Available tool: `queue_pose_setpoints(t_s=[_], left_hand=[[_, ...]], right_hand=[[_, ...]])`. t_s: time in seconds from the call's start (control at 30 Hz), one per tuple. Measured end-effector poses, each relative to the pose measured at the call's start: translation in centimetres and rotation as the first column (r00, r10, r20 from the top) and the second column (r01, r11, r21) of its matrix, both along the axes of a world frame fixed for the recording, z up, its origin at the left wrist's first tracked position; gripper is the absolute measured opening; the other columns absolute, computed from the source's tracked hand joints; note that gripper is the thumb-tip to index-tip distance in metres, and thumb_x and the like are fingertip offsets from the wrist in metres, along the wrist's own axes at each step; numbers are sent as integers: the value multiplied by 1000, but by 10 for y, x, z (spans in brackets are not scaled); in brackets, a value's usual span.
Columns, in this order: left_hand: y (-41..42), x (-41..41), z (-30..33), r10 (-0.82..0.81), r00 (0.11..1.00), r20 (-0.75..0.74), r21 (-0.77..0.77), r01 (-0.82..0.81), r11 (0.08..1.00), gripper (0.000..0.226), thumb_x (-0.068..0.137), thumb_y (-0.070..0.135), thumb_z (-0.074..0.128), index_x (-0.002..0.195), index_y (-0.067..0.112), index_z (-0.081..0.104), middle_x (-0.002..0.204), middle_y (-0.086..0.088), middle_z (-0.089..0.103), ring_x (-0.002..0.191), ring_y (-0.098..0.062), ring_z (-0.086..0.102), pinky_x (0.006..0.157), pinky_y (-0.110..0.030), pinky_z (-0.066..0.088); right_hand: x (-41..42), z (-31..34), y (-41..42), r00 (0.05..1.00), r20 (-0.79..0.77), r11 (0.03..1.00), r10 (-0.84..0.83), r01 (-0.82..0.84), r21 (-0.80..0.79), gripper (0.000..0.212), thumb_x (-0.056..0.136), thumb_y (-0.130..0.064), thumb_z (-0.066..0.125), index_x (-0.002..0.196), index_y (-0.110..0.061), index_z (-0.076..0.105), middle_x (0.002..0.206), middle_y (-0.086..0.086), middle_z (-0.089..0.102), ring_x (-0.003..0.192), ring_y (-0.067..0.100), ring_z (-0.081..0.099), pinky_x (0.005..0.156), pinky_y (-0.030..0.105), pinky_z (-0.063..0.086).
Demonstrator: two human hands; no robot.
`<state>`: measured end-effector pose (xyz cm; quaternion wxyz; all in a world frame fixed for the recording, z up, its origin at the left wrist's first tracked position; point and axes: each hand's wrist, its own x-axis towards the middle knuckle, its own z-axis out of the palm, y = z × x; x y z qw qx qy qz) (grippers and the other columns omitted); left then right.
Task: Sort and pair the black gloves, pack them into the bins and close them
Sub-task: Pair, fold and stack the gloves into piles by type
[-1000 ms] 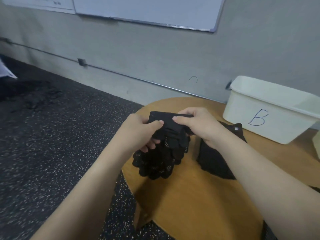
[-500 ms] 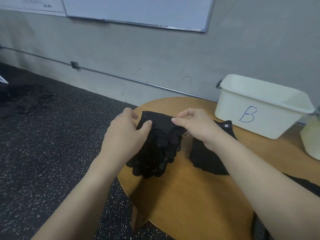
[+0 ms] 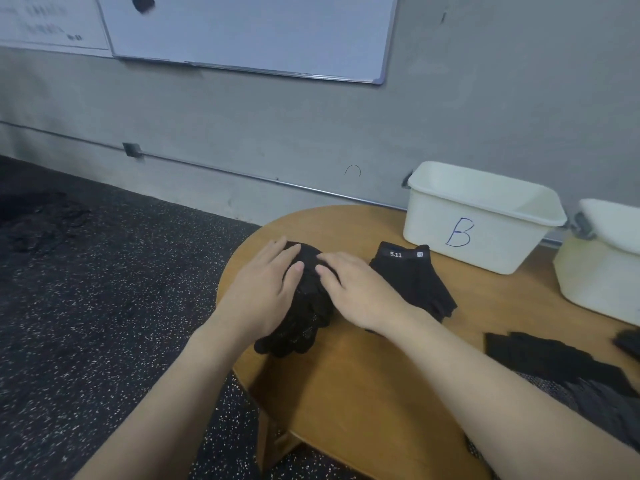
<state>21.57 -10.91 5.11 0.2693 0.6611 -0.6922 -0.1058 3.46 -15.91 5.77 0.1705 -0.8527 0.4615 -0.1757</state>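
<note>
While flat on surface (image 3: 363,382), both hands, left hand (image 3: 266,292) and right hand (image 3: 353,289), fingers straight, grip apart, pressing dotted black gloves (image 3: 304,320); beside: 5.11 gloves (image 3: 412,278), bin B (image 3: 481,216).

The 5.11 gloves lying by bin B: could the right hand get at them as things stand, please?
Probably yes: the right hand lies open on the dotted gloves, right beside the 5.11 gloves, with nothing between them.
</note>
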Motion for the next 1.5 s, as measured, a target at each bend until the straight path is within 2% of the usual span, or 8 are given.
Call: queue_pose_setpoints(t_s=[0.17,0.33,0.5,0.63,0.77,1.03,1.3,1.5], left_hand=[[1,0,11,-2,991,133,58,-6,998,56,111,47,29,162,24,33,171,-1,23,157,-18,18,126,-35,15],[14,-24,29,45,962,270,-59,-30,998,54,110,47,28,156,23,41,162,0,39,152,-20,29,125,-43,16],[29,-91,46,-109,967,232,-131,143,981,53,110,45,32,155,21,44,167,-4,34,155,-21,25,126,-40,12],[40,-152,51,-262,943,204,-172,298,939,49,109,44,33,147,19,54,161,-3,41,150,-21,31,123,-38,17],[48,-211,45,-396,892,218,-115,426,897,50,109,46,30,142,19,54,166,-7,33,155,-24,24,127,-44,17],[39,-316,42,-598,751,279,12,620,784,61,109,53,26,159,22,36,173,-3,14,159,-21,11,127,-41,2],[5,-394,23,-709,645,284,115,712,693,58,110,45,38,163,23,29,171,-3,21,157,-23,21,128,-44,17],[-30,-437,1,-776,565,282,170,766,620,60,105,44,52,160,25,36,169,-2,28,154,-24,28,126,-41,23]], right_hand=[[-19,17,7,998,-65,995,-10,16,95,57,108,-52,34,155,-21,43,159,-2,44,146,17,37,117,32,29],[-58,48,24,989,-146,995,-26,40,93,52,107,-53,38,136,-17,60,141,2,59,130,21,52,107,36,39],[-121,81,52,972,-204,989,-115,131,66,43,107,-44,45,116,-9,68,121,7,67,111,25,61,97,36,46],[-184,102,79,942,-276,977,-192,210,39,38,106,-42,48,122,-13,67,126,4,67,118,22,58,98,31,44],[-256,120,106,877,-395,954,-273,299,6,39,105,-44,50,128,-17,66,134,4,64,121,22,58,105,38,45],[-382,130,138,776,-434,862,-458,507,-4,24,101,-39,58,107,-20,71,112,-3,69,104,20,62,95,35,48],[-460,98,121,703,-474,779,-530,625,55,13,96,-35,65,103,-24,70,108,-3,69,101,21,65,95,40,53],[-494,73,91,726,-424,734,-541,654,184,29,89,-44,76,108,-22,73,105,-5,74,96,15,68,92,36,57]])
